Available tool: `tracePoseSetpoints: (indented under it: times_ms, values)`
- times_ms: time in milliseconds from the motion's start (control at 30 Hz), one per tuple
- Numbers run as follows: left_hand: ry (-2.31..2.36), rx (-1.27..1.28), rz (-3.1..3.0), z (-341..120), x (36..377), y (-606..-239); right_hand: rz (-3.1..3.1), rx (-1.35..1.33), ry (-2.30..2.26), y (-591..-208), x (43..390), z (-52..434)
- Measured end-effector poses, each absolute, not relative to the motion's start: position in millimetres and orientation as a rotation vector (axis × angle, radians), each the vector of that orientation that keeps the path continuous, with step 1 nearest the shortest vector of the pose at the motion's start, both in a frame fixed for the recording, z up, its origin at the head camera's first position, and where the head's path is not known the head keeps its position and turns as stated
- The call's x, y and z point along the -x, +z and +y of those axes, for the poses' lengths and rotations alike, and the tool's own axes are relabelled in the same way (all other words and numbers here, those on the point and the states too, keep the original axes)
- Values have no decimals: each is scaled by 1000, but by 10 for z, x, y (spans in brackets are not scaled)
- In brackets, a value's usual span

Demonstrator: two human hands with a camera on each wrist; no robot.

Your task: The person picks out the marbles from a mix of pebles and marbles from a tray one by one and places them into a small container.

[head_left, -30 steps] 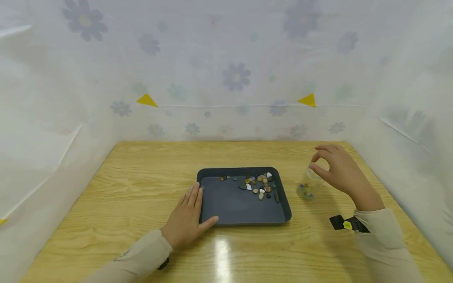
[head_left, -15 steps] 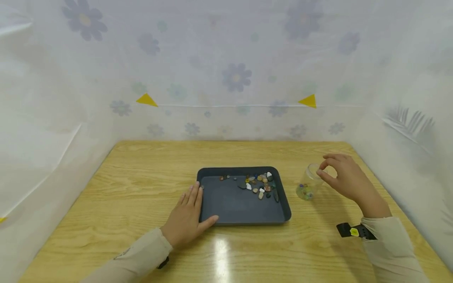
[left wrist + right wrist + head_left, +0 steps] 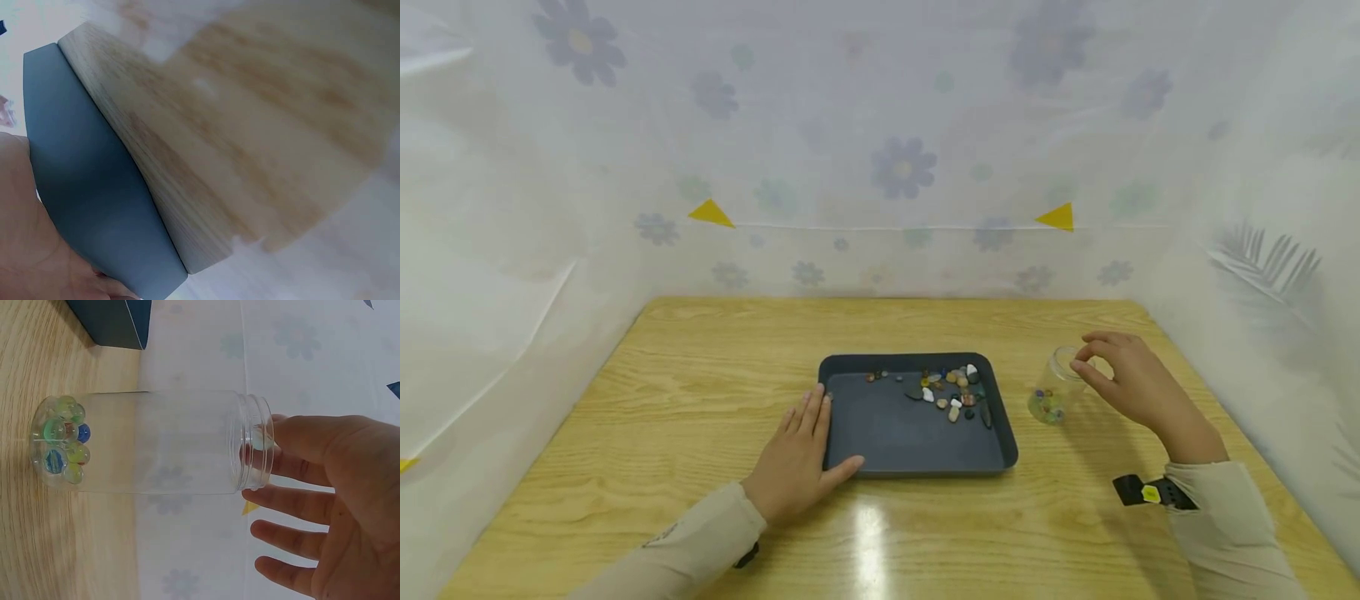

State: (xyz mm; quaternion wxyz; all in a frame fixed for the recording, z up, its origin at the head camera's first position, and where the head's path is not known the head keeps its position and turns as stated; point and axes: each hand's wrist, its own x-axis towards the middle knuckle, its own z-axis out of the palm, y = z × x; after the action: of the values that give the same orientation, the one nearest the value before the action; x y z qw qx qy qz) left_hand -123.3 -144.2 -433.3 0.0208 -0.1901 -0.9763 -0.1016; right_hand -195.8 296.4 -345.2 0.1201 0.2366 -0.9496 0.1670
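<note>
Right hand [image 3: 1131, 385] pinches a marble [image 3: 261, 438] at the jar [image 3: 1054, 392] mouth; left hand [image 3: 796, 462], fingers straight, rests flat against the tray [image 3: 917, 450] of pebbles [image 3: 953, 392].

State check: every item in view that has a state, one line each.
Clear glass jar: upright on the table, no lid, glass marbles covering its bottom.
Dark grey rectangular tray: flat on the table, small coloured stones clustered in its far right part.
Left hand: flat on the table, fingers straight along the tray's left edge.
Right hand: at the jar's mouth, pinching a marble at the rim.
</note>
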Motion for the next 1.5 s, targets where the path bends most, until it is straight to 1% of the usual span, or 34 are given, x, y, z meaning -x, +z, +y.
tracePoseSetpoints:
  times_ms: [1100,1267,1500]
  values:
    - [-314,592,-3037,-1443,1232,-4293,-2782,-693,582,-3511,1954,2977]
    - [-322,583,-3049,-1445,1225,-4301,-2710,-716,599,-3471,1974,2942]
    - [-340,587,-3043,-1436,1226,-4303,-2669,-719,615,-3321,2045,2812]
